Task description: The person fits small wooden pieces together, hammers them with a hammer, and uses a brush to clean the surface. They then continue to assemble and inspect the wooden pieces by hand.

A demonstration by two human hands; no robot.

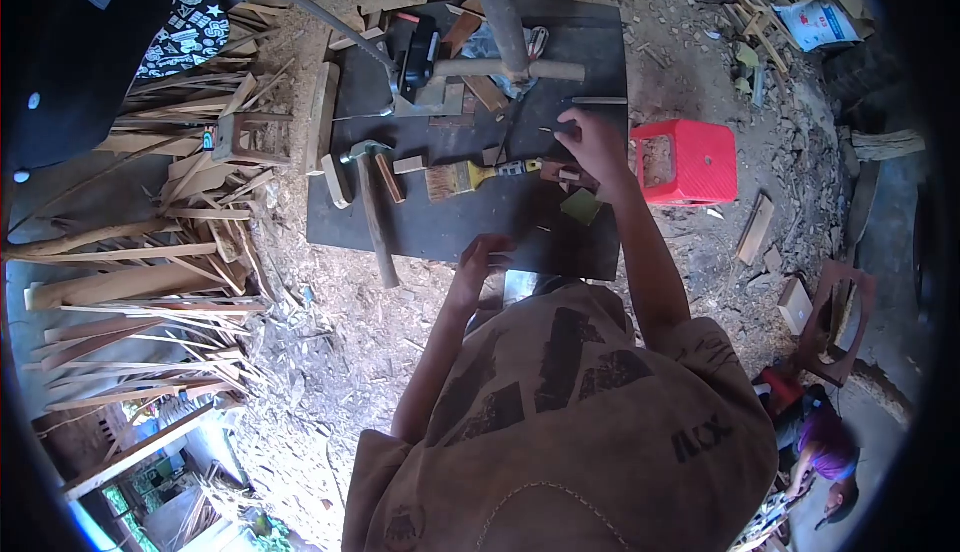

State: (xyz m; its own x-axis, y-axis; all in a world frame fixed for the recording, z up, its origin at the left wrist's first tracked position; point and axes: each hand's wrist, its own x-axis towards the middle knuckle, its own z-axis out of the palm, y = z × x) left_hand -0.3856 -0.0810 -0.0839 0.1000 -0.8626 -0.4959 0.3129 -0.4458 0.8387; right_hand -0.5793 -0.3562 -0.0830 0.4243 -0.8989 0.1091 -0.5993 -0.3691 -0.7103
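Note:
Over the right part of the dark tabletop [420, 226], my right hand [594, 149] has its thumb and forefinger apart. A tiny light-coloured piece [545, 130] lies just left of those fingertips. Below this hand are small brown wood blocks [568, 174] and a green square [581, 206]. My left hand [484, 253] is at the near edge of the tabletop, fingers extended in shadow and nothing visible in them. Between my hands lies another tiny light piece [543, 228]. A wide paintbrush [455, 181] with a yellow-and-black handle lies beyond my left hand.
A claw hammer [373, 207] lies at the left, its handle overhanging the near edge. Another long-handled tool [500, 22] and a black power tool [417, 57] occupy the far side. A red stool [690, 162] stands right; wood strips [150, 252] pile left. Another person [828, 447] is at lower right.

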